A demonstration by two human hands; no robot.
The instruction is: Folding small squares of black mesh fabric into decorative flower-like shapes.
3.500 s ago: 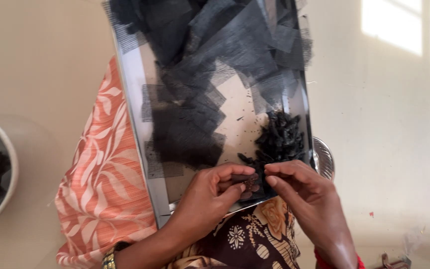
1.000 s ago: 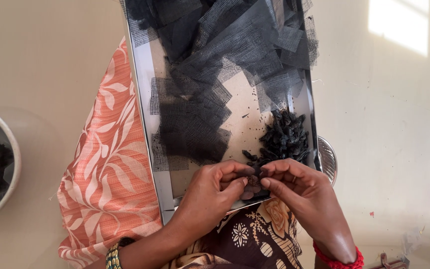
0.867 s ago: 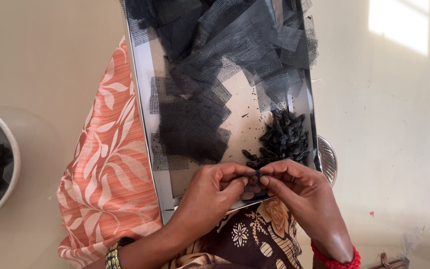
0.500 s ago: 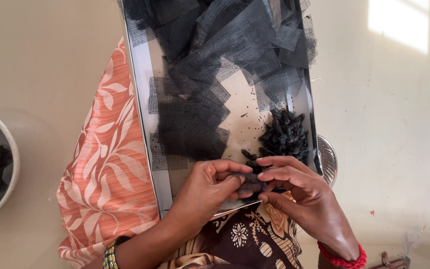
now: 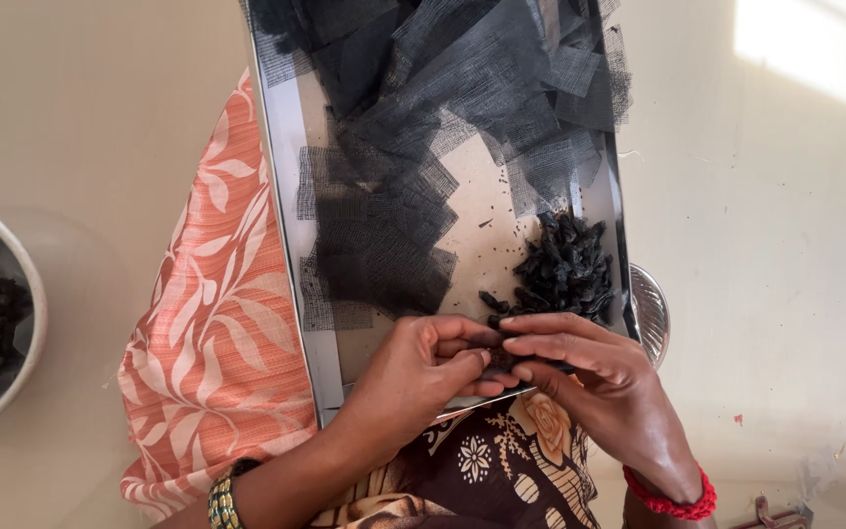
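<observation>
Both hands, L & R, together, pinching small dark bit betw. fingertips.

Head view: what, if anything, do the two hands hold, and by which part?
The left hand and right hand pinch a small dark piece between their fingertips; it is mostly hidden, so the part cannot be told.

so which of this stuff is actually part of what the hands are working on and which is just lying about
In use:
- left hand and right hand, fingers pinched together on a small dark piece
- pile of dark pieces
- black mesh squares
- metal tray holding them

Lying about:
- metal bowl of dark pieces, far left
- round metal thing under the tray's right edge
</observation>
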